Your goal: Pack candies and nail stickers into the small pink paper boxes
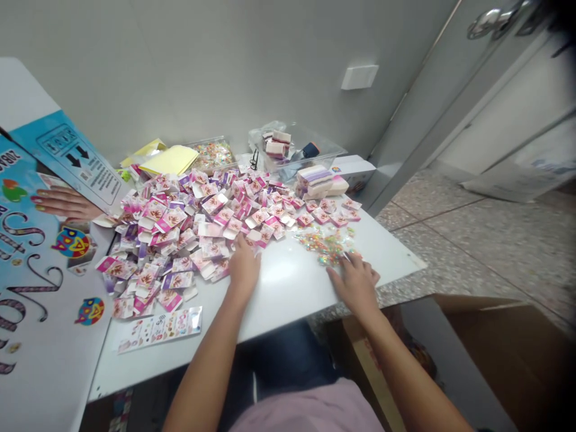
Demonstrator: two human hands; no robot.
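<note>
My left hand (245,267) is at the front edge of a heap of small pink and purple printed boxes (216,204). Its fingertips touch a box there, with the thumb apart from them. To the right, my right hand (357,281) rests on the white table at a scatter of small clear packets (326,243) with colourful bits inside. Its fingers are spread, the index finger touching the nearest packets. Many of the boxes show open flaps; several lie in a loose row behind the packets. What lies under the fingertips is partly hidden.
A large printed carton (54,258) stands at the left, near a sticker sheet (159,330). Behind the heap are yellow sheets (168,160), a tray of colourful packets (211,153) and a clear plastic bin (315,141). Flat card stacks (315,182) stand right; an open cardboard box (499,354) is below.
</note>
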